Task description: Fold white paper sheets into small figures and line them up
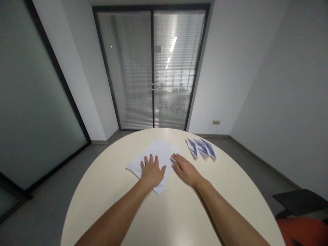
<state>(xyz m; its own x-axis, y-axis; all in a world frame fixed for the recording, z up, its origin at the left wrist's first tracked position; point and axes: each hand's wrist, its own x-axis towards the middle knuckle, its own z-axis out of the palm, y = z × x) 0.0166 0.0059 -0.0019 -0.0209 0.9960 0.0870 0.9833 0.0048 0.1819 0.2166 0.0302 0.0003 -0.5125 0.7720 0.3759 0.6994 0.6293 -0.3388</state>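
Observation:
A white sheet of paper (160, 150) lies turned at an angle on the round table, its left and near corners lifting slightly. My left hand (152, 172) rests flat on the sheet with its fingers spread. At the sheet's right edge is my right hand (186, 169), laid low with fingers stretched out toward the paper; its fingertips meet the edge. Neither hand grips anything. Beyond my right hand stands a zigzag-folded paper (201, 147) with dark printed patches on its panels.
The cream round table (102, 194) has a curved edge on both sides. A chair with a red seat (303, 230) and black armrest stands at the lower right. Behind the table are glass doors with blinds (135, 68). A frosted glass panel (33, 102) is on the left.

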